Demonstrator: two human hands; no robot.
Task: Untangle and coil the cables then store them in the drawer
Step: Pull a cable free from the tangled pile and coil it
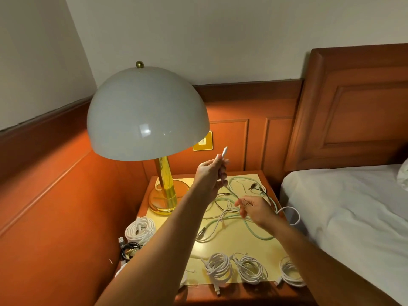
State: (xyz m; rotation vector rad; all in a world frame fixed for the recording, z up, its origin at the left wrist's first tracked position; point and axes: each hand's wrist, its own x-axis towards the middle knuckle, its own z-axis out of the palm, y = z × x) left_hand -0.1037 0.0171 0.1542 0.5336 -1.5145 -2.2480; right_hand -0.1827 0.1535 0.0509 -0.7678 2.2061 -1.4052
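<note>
My left hand point(210, 173) is raised above the nightstand point(247, 292) and grips a white cable point(224, 153) near its plug end, which points up. My right hand point(254, 209) hovers lower over a tangle of mint-green, white and dark cables point(234, 214); its fingers are blurred and seem to pinch a strand. Coiled white cables lie along the front edge point(218, 265) point(251, 269) point(291, 273). A bigger white coil point(140, 228) sits at the left edge. No drawer shows.
A lamp with a white dome shade point(146, 113) and brass base point(164, 195) stands at the back left of the nightstand. A bed with white sheets point(348, 208) lies right. Dark cables point(129, 248) hang by the left edge. Wooden panelling surrounds.
</note>
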